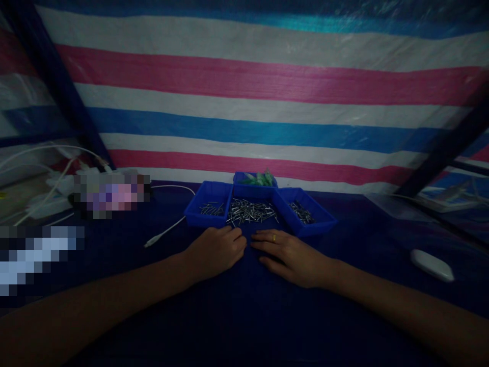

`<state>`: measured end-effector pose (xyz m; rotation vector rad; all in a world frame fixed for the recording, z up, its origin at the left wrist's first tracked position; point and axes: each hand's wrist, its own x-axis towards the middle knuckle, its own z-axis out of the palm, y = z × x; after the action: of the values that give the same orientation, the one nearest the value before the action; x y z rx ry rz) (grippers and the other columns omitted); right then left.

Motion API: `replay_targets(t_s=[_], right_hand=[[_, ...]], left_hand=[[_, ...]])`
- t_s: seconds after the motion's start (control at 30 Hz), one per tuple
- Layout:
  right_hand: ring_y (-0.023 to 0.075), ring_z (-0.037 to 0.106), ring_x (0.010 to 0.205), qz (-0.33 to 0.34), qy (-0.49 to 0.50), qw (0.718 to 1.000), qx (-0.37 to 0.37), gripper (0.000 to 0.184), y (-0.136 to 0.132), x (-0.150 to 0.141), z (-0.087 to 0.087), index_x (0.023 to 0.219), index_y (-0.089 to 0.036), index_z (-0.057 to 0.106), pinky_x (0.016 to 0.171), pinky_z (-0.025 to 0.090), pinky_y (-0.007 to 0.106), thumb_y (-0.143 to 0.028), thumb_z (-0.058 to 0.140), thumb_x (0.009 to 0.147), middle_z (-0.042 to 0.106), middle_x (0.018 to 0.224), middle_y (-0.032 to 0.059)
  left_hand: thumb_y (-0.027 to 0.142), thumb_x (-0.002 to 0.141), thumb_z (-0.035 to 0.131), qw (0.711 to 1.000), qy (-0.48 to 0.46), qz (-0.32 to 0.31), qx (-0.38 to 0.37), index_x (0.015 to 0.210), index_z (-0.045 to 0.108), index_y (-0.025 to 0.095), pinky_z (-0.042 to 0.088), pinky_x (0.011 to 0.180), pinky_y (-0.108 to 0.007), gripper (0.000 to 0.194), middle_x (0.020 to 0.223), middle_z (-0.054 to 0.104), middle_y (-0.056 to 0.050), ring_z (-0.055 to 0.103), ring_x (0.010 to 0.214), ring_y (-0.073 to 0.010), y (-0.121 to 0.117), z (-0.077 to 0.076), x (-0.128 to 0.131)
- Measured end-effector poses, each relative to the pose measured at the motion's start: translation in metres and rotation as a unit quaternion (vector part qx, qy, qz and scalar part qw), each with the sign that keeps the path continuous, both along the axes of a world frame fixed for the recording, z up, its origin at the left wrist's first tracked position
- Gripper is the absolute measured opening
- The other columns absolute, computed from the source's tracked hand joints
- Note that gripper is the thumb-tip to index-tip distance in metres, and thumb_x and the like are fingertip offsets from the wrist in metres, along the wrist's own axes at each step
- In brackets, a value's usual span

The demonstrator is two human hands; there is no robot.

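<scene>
My left hand (218, 251) rests palm down on the dark blue table, its fingers curled closed and nothing showing in them. Across a small gap, my right hand (291, 255), with a ring on one finger, lies with its fingers stretched out and apart, holding nothing. Just beyond both hands is a loose heap of thin metal pins or rivets (252, 211). A blue bin (208, 220) with a few such pieces stands left of the heap. Another blue bin (321, 222) with similar pieces is on the right. Behind sits a third blue bin (255, 190) holding green-and-clear packets (262, 179).
A white cable (166, 233) ends left of the left bin. Blurred-out items (114, 193) and cables lie at far left. A white rounded case (432, 265) is on the right. Behind the table hangs a striped sheet (267, 92) between dark frame posts (454, 137).
</scene>
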<state>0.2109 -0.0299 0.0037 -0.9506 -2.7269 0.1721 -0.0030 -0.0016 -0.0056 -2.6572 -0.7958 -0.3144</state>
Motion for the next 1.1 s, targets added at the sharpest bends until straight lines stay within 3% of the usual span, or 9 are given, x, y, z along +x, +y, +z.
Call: replay_targets(t_s=[0.23, 0.4, 0.6, 0.8, 1.1], right_hand=[[0.0198, 0.049, 0.105, -0.025, 0.052, 0.998, -0.017, 0.039, -0.0019, -0.0004, 0.0, 0.124, -0.015, 0.042, 0.091, 0.042, 0.036, -0.022, 0.046, 0.086, 0.054, 0.112, 0.0106], [0.0197, 0.051, 0.097, -0.017, 0.052, 0.999, -0.001, 0.023, -0.0011, -0.0016, -0.0004, 0.109, -0.016, 0.051, 0.086, 0.044, 0.036, -0.018, 0.043, 0.088, 0.056, 0.103, 0.0095], [0.0188, 0.053, 0.088, -0.022, 0.053, 0.998, 0.012, 0.014, -0.0014, -0.0025, 0.0003, 0.097, -0.017, 0.052, 0.079, 0.046, 0.036, -0.016, 0.04, 0.089, 0.057, 0.093, 0.008], [0.0172, 0.053, 0.078, -0.049, 0.05, 0.998, 0.01, 0.01, -0.0025, -0.0021, 0.0, 0.093, -0.016, 0.049, 0.072, 0.045, 0.032, -0.018, 0.04, 0.09, 0.055, 0.085, 0.0066], [0.0163, 0.052, 0.078, -0.048, 0.085, 0.995, -0.023, 0.008, -0.0041, -0.0017, 0.0022, 0.09, -0.017, 0.05, 0.072, 0.045, 0.03, -0.021, 0.043, 0.089, 0.054, 0.084, 0.0048]], left_hand=[[0.023, 0.089, 0.044, 0.989, -0.049, -0.079, -0.117, 0.09, 0.057, 0.018, 0.043, 0.068, -0.024, 0.014, 0.087, 0.058, -0.001, 0.053, 0.08, -0.0139, 0.0051, 0.0009, -0.0015], [0.016, 0.087, 0.046, 0.968, -0.1, -0.119, -0.199, 0.093, 0.057, 0.017, 0.041, 0.077, -0.023, 0.014, 0.089, 0.058, 0.0, 0.053, 0.085, -0.0121, 0.0056, 0.0005, 0.0002], [0.019, 0.087, 0.044, 0.975, -0.09, -0.092, -0.178, 0.095, 0.056, 0.017, 0.041, 0.073, -0.024, 0.014, 0.086, 0.058, -0.001, 0.052, 0.081, -0.0129, 0.0029, 0.0019, 0.0016], [0.023, 0.086, 0.045, 0.987, -0.073, -0.043, -0.139, 0.081, 0.055, 0.016, 0.04, 0.064, -0.025, 0.013, 0.078, 0.055, 0.0, 0.051, 0.074, -0.0138, 0.0006, 0.0034, 0.0032], [0.026, 0.089, 0.042, 0.982, -0.117, -0.096, -0.109, 0.091, 0.054, 0.015, 0.041, 0.067, -0.024, 0.016, 0.082, 0.057, -0.002, 0.052, 0.077, -0.0129, -0.0026, 0.0069, 0.0015]])
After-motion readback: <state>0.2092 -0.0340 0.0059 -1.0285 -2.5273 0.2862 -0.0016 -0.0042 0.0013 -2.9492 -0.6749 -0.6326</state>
